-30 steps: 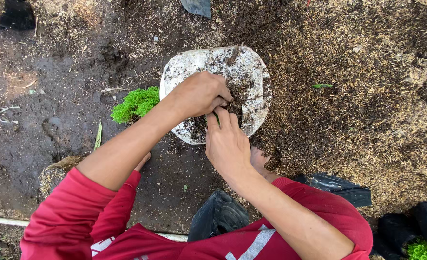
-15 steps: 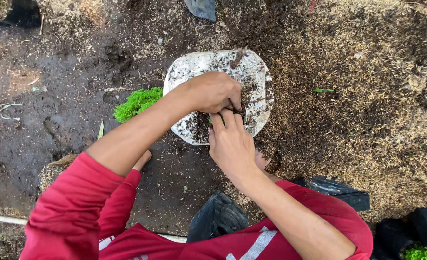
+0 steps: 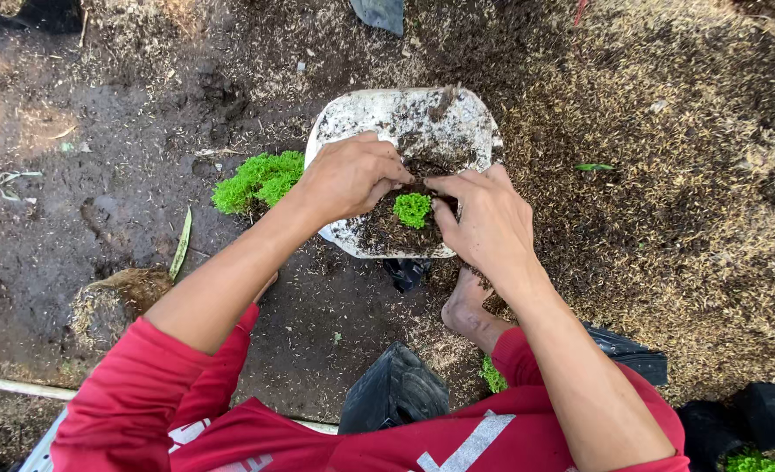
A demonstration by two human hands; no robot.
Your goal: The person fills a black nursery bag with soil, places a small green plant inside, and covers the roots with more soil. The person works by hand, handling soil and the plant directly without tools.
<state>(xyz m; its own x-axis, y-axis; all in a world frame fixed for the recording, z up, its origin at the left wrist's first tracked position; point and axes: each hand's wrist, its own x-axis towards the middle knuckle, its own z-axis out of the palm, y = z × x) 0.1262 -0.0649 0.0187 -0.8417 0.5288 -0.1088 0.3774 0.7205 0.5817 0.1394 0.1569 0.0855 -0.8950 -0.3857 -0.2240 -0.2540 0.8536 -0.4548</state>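
Bowl rim (image 3: pixel 361 109) open at far side — green clump (image 3: pixel 259 179) crowds left.

Red sleeves are worn pushed up above the elbows, the forearms left bare. White markings are printed on the red garment. One bare foot (image 3: pixel 468 308) is seen.

Matt, gritty surfaces all round.
I see a soil-smeared white plastic tub (image 3: pixel 378 109), crumbly soil (image 3: pixel 387 234), and a glossy black plastic bag (image 3: pixel 393 391).
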